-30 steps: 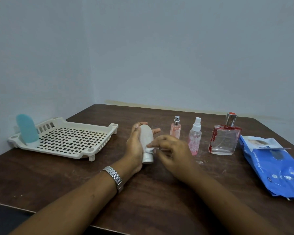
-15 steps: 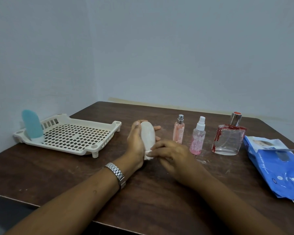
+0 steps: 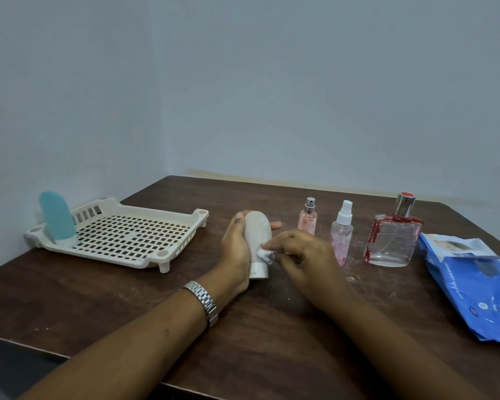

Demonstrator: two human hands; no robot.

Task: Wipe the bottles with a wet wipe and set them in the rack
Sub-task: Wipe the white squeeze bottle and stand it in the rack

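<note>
1. To the right of the rack (image 3: pixel 156 259), near its right corner post, the white bottle (image 3: pixel 257 232) is held upright with its cap down. The cap sits at or just above the table (image 3: pixel 127 307); contact cannot be confirmed.
2. The left hand (image 3: pixel 236 249) grips the bottle from the rack side. The thumb lies up the near face and the fingers curl round the back, with one fingertip showing past the far edge. Judged purpose: to brace the bottle against wiping pressure.
3. The right hand (image 3: pixel 300 255) pinches a bunched wet wipe (image 3: pixel 263 253) between thumb and fingertips. It presses the wipe on the lower body just above the cap, on the side away from the rack.
4. Step in hand: wiping. This bottle is not yet in the rack.
5. Farther right of the rack, three bottles stand upright in a row, apart from one another: a small pink spray bottle (image 3: pixel 308 219), a pink bottle with a white sprayer (image 3: pixel 341 241) and a square glass bottle (image 3: pixel 391 238). They probably await the same treatment.
6. Farthest right of the rack lies the blue wipes pack (image 3: pixel 479 290). Its flap appears to be lifted, which would keep wipes within the right hand's reach.
7. Inside the rack, at its far left corner, a teal bottle (image 3: pixel 57 222) stands cap-down. It is judged already wiped and stored.
</note>
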